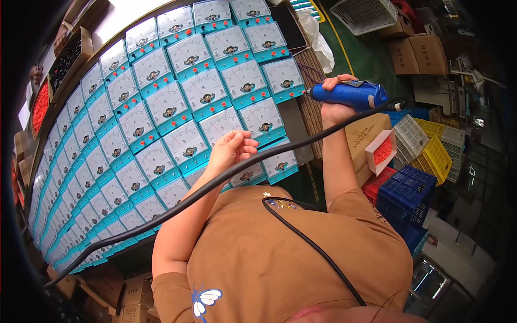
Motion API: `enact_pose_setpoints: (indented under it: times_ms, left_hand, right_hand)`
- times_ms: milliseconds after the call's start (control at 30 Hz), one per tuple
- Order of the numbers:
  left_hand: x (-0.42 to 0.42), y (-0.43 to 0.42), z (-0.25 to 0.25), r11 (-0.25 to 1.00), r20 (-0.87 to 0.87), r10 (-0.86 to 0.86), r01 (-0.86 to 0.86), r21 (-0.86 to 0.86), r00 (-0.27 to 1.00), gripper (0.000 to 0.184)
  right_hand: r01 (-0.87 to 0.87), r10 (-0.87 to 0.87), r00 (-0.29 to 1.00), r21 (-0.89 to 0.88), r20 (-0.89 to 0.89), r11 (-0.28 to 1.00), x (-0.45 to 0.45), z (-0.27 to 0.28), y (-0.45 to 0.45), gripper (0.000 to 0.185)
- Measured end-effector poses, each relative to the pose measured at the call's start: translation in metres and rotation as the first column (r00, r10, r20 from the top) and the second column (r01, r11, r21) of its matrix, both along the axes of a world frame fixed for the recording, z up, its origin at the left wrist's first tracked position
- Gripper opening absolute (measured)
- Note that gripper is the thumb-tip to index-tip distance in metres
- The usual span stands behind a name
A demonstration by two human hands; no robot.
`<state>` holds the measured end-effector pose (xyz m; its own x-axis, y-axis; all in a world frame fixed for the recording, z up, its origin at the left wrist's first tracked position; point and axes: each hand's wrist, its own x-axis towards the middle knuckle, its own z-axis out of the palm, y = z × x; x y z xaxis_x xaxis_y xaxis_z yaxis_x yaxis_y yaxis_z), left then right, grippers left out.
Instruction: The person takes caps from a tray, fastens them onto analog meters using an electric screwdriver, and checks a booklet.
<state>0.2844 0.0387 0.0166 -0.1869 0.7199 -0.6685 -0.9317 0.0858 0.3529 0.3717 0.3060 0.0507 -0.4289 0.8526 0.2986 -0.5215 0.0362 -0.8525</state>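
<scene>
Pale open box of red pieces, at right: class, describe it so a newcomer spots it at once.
Start at the person's bare right forearm, then look just right to the brown cardboard box with printed lettering. By its right side is a small, pale, solid-walled open box. Bright red pieces fill it, unlike the yellow plastic crate and blue plastic crate nearby.

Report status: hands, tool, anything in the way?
Right hand gripping blue tool, its tip by the edge of a dial meter. Left hand curled, contents unclear. Black cable slants across the view, partly hiding other meters.
</scene>
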Motion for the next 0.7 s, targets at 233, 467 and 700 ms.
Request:
enact_pose_setpoints:
  times_ms: [233,467,700]
  left_hand:
    - [0.007,-0.006,-0.006,0.999,0.011,-0.021,0.021,0.029,1.000,0.025]
    - [0.006,-0.002,0.006,0.996,-0.166,-0.060,0.048,-0.076,0.984,0.029]
    - [0.007,-0.001,0.008,0.999,-0.101,-0.033,0.029,-0.039,0.994,0.021]
  right_hand:
    - [0.040,-0.037,0.998,-0.050,0.056,0.998,-0.002,-0.013,0.005,0.064]
    - [-0.014,0.015,1.000,-0.058,0.018,0.998,-0.005,-0.023,0.004,0.059]
    - [-0.019,0.022,0.999,-0.083,0.031,0.996,-0.002,-0.028,0.008,0.054]
